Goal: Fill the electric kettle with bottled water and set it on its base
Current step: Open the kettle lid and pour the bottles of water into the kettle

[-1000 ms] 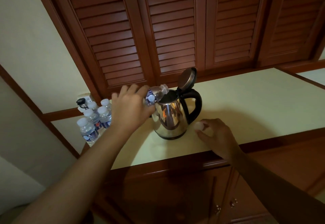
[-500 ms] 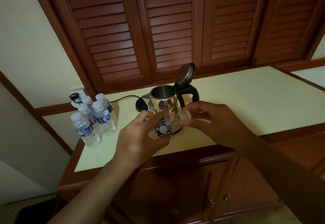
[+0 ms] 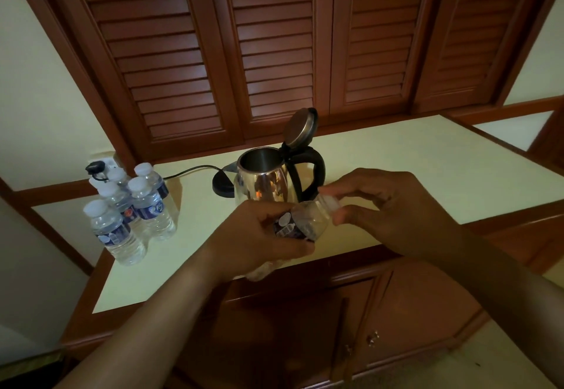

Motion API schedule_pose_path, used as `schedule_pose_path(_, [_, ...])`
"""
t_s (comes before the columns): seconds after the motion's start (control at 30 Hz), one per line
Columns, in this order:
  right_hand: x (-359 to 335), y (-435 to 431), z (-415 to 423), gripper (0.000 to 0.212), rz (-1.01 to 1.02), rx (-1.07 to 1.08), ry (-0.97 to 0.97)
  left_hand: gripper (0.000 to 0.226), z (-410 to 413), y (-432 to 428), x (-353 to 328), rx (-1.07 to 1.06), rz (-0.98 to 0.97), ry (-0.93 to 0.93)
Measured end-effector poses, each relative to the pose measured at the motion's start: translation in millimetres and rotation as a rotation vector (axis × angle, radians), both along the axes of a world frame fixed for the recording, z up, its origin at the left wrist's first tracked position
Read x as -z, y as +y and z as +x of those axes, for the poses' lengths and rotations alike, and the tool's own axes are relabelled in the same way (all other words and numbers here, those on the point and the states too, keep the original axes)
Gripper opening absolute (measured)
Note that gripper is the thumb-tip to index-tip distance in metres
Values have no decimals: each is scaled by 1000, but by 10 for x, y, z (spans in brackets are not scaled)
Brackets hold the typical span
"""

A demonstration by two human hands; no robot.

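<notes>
A shiny steel electric kettle [image 3: 265, 179] with a black handle stands on the pale counter [image 3: 412, 169], its lid [image 3: 300, 127] flipped up. The black base [image 3: 222, 185] lies just behind it to the left, with its cord running to the wall. In front of the kettle my left hand [image 3: 259, 239] grips a small clear water bottle [image 3: 300, 223], held tilted with its neck to the right. My right hand [image 3: 393, 205] pinches the white cap [image 3: 331, 202] at the bottle's mouth.
Several capped water bottles [image 3: 134, 211] stand in a cluster at the counter's left end, by a wall socket with a black plug [image 3: 96, 169]. Louvred wooden doors [image 3: 274, 52] rise behind the counter. Cabinet doors with small knobs [image 3: 372, 338] sit below it.
The left hand pulled the bottle back from over the kettle's mouth to in front of it. The right hand lifted the cap off the counter and brought it to the bottle's neck.
</notes>
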State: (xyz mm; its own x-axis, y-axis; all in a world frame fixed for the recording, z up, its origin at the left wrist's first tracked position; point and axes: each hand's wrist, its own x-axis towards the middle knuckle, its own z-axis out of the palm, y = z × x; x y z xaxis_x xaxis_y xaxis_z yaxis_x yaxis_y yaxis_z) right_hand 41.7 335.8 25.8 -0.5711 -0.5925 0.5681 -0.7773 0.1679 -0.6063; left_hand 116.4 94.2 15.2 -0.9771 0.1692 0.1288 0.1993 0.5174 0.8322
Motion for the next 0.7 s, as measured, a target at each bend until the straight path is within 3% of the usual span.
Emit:
schedule_pose_path(0.13, [-92, 94, -81, 24, 54, 70, 212, 15, -138, 221, 50, 131, 347, -143])
schedule_pose_path(0.23, [-166, 200, -220, 36, 125, 171, 355, 15, -332, 473, 111, 195, 419, -172])
schedule_pose_path(0.37, [-161, 400, -479, 53, 187, 305, 353, 24, -633, 827, 157, 164, 271, 27])
schedule_pose_path(0.5, [-131, 678, -927, 63, 316, 527, 18, 20, -1058, 1278, 315, -66, 6, 412])
schedule_pose_path(0.6, [-192, 891, -1278, 72, 487, 646, -9, 41, -1415, 1640, 393, -236, -74, 446])
schedule_pose_path(0.7, [-271, 1163, -1613, 62, 407, 661, -36, 62, -1882, 1965, 389, -266, -120, 373])
